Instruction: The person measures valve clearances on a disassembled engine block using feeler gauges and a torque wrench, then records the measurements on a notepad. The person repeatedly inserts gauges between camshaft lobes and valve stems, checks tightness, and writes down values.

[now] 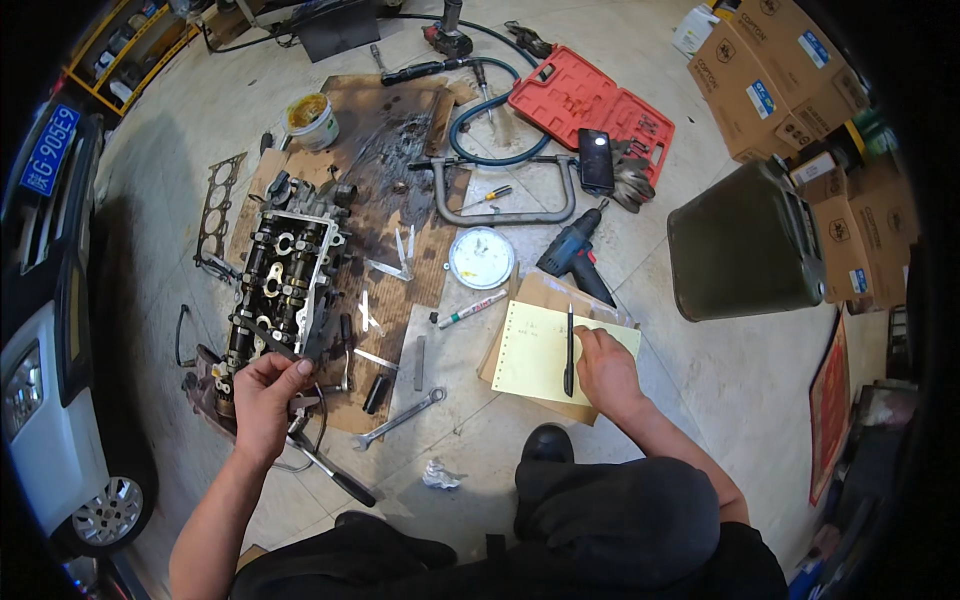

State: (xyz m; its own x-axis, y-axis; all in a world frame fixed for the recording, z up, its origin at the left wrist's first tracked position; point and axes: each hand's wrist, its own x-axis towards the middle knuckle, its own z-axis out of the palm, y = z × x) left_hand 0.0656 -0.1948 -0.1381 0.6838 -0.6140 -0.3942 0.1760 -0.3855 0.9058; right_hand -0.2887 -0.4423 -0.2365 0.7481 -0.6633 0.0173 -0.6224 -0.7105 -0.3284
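My left hand point(264, 398) pinches a thin dark feeler gauge point(268, 337) between thumb and fingers. Its strip reaches over the near end of a cylinder head point(285, 265) with exposed camshafts. On the right, my right hand point(610, 374) is closed, its fingertips against a black pen point(570, 352). The pen lies along a yellow notepad point(525, 345) bearing faint handwriting; my thumb is mostly hidden. Loose pale metal strips point(394, 268) rest on the oil-stained cardboard point(430, 240) beside the cylinder head.
Near my feet are a combination wrench point(400, 418) and a ratchet handle point(335, 470). Beyond the notepad lie a cordless drill point(578, 250), a round white lid point(481, 258) and a hacksaw point(505, 216). A green jerrycan point(740, 240) stands right; a car point(50, 330) stands left.
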